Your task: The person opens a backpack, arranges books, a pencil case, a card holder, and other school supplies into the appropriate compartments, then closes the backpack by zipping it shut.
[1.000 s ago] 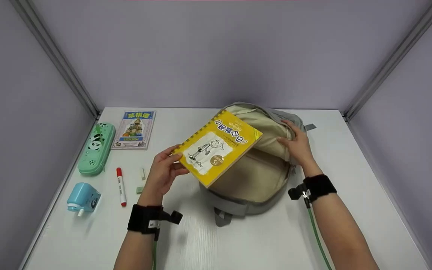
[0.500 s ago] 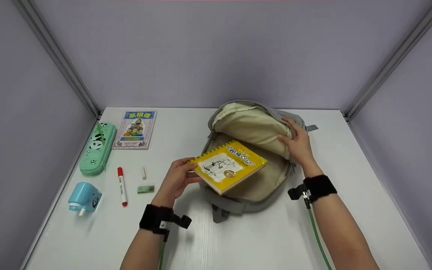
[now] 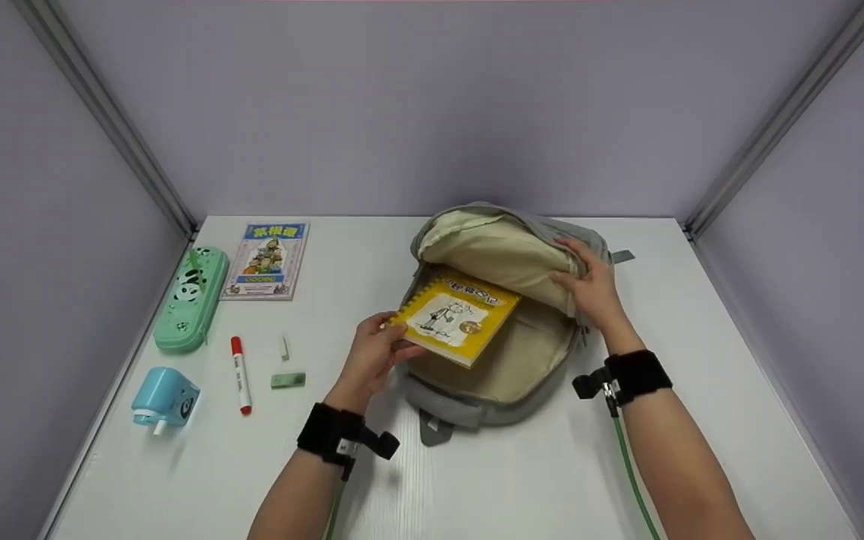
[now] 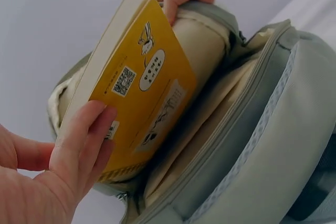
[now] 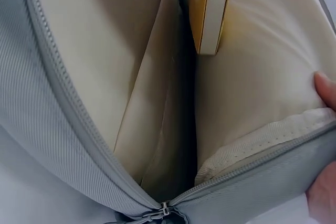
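A yellow spiral-bound book [image 3: 456, 316] is pinched at its left edge between the thumb and fingers of my left hand [image 3: 373, 352]. Its far end reaches into the mouth of a grey backpack [image 3: 469, 411] with a beige lining. The left wrist view shows the book's back cover with a printed code, my left fingers [image 4: 86, 150] against it. My right hand [image 3: 593, 289] grips the edge of the backpack's flap [image 3: 511, 259] and holds it raised. In the right wrist view, a corner of the book [image 5: 212, 14] hangs inside the opening, above the zipper [image 5: 165, 208].
On the left of the white table lie a green panda pencil case [image 3: 192, 300], a pink-and-blue booklet [image 3: 265, 261], a red-capped marker [image 3: 241, 375], a small white stick [image 3: 284, 347] and a green eraser [image 3: 288, 380]. A blue pencil sharpener [image 3: 166, 397] stands nearer the front.
My left hand has carried the yellow book right and down, from above the backpack into its opening. My right hand keeps its grip on the flap, almost still.
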Demonstrator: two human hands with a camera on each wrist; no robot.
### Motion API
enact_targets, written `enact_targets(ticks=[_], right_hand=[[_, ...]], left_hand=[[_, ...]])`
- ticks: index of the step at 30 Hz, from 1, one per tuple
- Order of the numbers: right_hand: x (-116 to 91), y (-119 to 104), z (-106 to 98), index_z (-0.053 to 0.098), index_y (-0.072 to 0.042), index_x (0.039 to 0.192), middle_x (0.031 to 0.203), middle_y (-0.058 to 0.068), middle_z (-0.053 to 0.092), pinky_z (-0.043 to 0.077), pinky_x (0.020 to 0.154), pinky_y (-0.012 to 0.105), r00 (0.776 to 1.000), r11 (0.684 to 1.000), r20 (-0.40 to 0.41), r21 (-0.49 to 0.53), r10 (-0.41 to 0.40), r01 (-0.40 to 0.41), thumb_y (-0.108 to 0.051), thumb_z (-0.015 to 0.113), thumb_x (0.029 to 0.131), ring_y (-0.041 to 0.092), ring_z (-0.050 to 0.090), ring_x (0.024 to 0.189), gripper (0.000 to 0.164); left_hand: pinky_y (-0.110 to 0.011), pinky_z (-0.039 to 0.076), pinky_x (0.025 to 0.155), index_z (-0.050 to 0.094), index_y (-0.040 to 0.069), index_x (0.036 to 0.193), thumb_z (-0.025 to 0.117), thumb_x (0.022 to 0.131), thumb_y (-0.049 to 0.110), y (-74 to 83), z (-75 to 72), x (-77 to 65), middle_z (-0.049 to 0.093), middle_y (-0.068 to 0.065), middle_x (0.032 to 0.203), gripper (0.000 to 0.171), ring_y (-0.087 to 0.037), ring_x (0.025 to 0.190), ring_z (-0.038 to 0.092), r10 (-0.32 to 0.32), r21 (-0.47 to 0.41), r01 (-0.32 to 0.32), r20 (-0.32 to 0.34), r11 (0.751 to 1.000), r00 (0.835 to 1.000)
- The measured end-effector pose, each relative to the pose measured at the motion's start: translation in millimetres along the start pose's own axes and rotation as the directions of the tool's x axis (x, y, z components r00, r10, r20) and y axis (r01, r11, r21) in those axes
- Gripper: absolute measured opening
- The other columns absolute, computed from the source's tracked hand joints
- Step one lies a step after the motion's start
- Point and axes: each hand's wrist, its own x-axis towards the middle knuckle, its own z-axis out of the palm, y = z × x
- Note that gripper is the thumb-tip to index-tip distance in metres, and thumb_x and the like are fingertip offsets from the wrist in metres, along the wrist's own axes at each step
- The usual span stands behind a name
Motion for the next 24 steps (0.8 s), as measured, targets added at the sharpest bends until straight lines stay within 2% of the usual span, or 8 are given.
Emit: enact_targets(ticks=[5,9,14,19,24], right_hand=[[-8.3,-29.0,5.3,0.051,0.0,0.139,0.145,0.022,0.044,0.025,0.111,0.047,0.999,0.999,0.025,0.021,-0.024,0.024,0.004,0.07,0.087,0.034,0.033,0.137,0.056],[-13.2,-38.7,8.7,0.054,-0.004,0.138,0.144,0.019,0.046,0.032,0.106,0.039,0.999,0.999,0.052,0.044,0.001,-0.004,0.002,0.071,0.087,0.028,0.041,0.13,0.054],[-15.5,-40.3,13.1,0.054,-0.008,0.139,0.145,0.016,0.045,0.038,0.098,0.03,0.995,0.995,0.096,0.094,0.016,-0.025,0.0,0.071,0.088,0.025,0.044,0.124,0.054],[-14.3,-39.7,15.9,0.051,-0.008,0.142,0.145,0.017,0.043,0.037,0.098,0.032,0.99,0.987,0.132,0.147,0.045,-0.065,-0.003,0.071,0.089,0.027,0.043,0.123,0.057],[-10.2,-35.4,15.6,0.048,-0.004,0.144,0.147,0.014,0.042,0.034,0.102,0.032,0.986,0.966,0.106,0.212,0.126,-0.147,-0.002,0.071,0.089,0.023,0.042,0.125,0.06]], left_hand=[[-0.037,0.056,0.078,0.035,-0.008,0.14,0.045,0.101,-0.001,-2.2,10.8,3.7,0.054,-0.029,0.12,0.041,-0.03,0.088,0.068,-0.01,0.0,0.01,-0.019,1.0,1.0],[-0.036,0.056,0.077,0.035,-0.006,0.14,0.045,0.101,-0.001,-4.0,19.1,7.7,0.053,-0.029,0.121,0.041,-0.031,0.091,0.067,-0.021,-0.003,0.021,-0.015,1.0,1.0],[-0.034,0.057,0.077,0.036,-0.006,0.14,0.045,0.101,-0.001,-7.2,25.4,16.2,0.053,-0.029,0.121,0.04,-0.031,0.089,0.068,-0.03,-0.029,0.03,-0.011,0.999,0.999],[-0.034,0.057,0.076,0.034,-0.008,0.141,0.045,0.102,0.0,-6.8,28.6,27.5,0.053,-0.03,0.12,0.041,-0.027,0.083,0.068,-0.025,-0.063,0.022,-0.042,0.998,0.999],[-0.034,0.057,0.073,0.035,-0.009,0.14,0.045,0.102,0.001,-5.4,31.1,38.9,0.055,-0.029,0.116,0.041,-0.025,0.076,0.069,-0.016,-0.034,0.015,-0.048,0.999,0.999]])
